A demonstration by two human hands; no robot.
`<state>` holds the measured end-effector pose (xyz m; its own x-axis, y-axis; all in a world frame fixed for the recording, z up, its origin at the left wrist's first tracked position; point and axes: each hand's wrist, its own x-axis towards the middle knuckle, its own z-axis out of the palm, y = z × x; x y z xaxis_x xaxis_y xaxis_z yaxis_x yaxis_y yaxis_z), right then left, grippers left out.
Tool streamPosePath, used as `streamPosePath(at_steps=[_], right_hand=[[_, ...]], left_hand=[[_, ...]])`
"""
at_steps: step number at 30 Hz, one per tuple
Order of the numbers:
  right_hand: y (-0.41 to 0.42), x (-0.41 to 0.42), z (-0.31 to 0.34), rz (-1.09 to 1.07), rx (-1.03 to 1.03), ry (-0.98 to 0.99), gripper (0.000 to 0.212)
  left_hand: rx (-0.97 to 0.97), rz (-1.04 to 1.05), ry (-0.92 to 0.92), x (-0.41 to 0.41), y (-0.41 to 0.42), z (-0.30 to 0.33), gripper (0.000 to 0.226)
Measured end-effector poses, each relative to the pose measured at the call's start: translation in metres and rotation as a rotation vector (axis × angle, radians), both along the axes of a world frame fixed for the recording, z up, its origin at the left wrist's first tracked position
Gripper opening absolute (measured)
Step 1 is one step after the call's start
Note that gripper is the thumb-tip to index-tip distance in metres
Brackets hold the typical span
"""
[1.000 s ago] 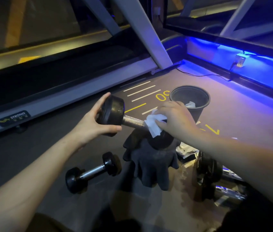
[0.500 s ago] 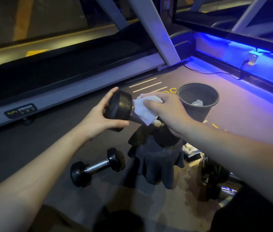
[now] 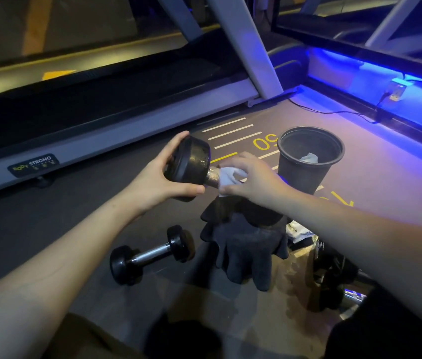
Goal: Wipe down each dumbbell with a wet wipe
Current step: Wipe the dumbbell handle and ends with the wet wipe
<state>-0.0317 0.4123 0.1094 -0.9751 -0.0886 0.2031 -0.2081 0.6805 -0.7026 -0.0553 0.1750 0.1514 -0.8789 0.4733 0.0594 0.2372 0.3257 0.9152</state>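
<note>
Gripping one black end of a raised dumbbell (image 3: pixel 191 168), left hand (image 3: pixel 158 181) curls thumb and fingers round it. Right hand (image 3: pixel 252 181) pinches a white wipe (image 3: pixel 228 177) round the metal bar. Second dumbbell (image 3: pixel 150 253) lies on the floor (image 3: pixel 49 229). Black bin (image 3: pixel 305 174) behind, crumpled wipe inside. Dark cloth (image 3: pixel 246 244) below.

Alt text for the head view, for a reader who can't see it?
A left hand holds one head of a dumbbell while the right hand wraps a white wipe round its handle. A second dumbbell lies below on the floor, beside a black bin.
</note>
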Motion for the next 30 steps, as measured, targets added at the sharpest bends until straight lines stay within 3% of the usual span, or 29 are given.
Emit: streamPosePath(at_steps=[5, 8, 20, 24, 28, 30], right_hand=[[0.004, -0.003, 0.010, 0.133, 0.218, -0.016, 0.052], [0.006, -0.002, 0.023, 0.205, 0.147, -0.127, 0.041], [0.000, -0.007, 0.016, 0.094, -0.100, -0.001, 0.025], [-0.006, -0.008, 0.012, 0.087, -0.045, 0.043, 0.039], [-0.011, -0.010, 0.006, 0.079, 0.029, -0.039, 0.051], [-0.013, -0.011, 0.006, 0.105, 0.114, -0.059, 0.048]], left_hand=[[-0.016, -0.012, -0.003, 0.000, -0.001, 0.001, 0.108], [-0.030, -0.016, 0.007, 0.001, -0.002, 0.002, 0.108], [-0.047, -0.027, 0.017, 0.004, 0.000, 0.004, 0.107], [-0.054, -0.025, 0.010, 0.004, -0.001, 0.004, 0.108], [-0.077, 0.000, 0.021, 0.003, -0.003, 0.002, 0.109], [-0.083, 0.004, 0.022, 0.003, -0.004, 0.001, 0.110]])
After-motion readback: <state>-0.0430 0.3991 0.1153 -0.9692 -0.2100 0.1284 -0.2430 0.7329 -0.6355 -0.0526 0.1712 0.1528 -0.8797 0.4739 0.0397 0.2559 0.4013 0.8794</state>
